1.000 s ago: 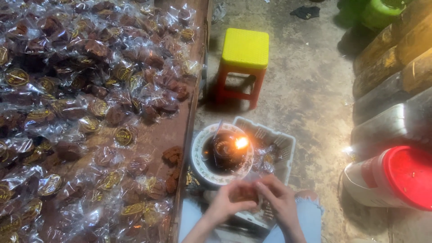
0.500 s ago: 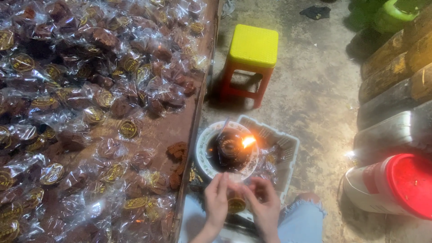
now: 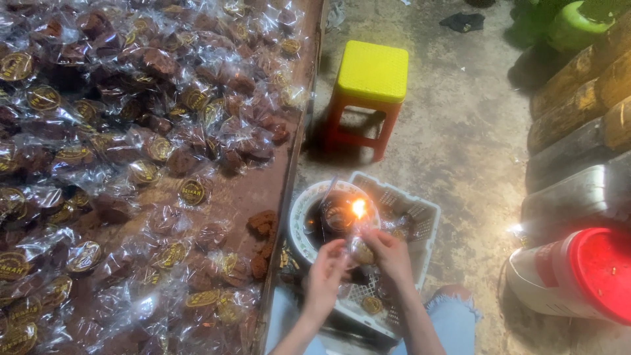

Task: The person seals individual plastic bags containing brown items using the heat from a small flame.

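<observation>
While beside the flame (image 3: 359,208), both hands' grip (image 3: 358,260) on crinkly clear wrapper (image 3: 361,250).

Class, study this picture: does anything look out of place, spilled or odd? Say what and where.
A few unwrapped brown pieces lie loose on the table's bare edge, while the rest sit in clear wrappers. An open flame burns in a bowl just beyond both hands, the left hand and right hand, holding a small wrapped piece.

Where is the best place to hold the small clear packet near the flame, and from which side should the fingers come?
Probably by its lower body, from both sides. The left hand and right hand flank the clear packet from the person's side, so only its top edge points toward the flame in the white bowl, and fingers stay below the heat.
</observation>
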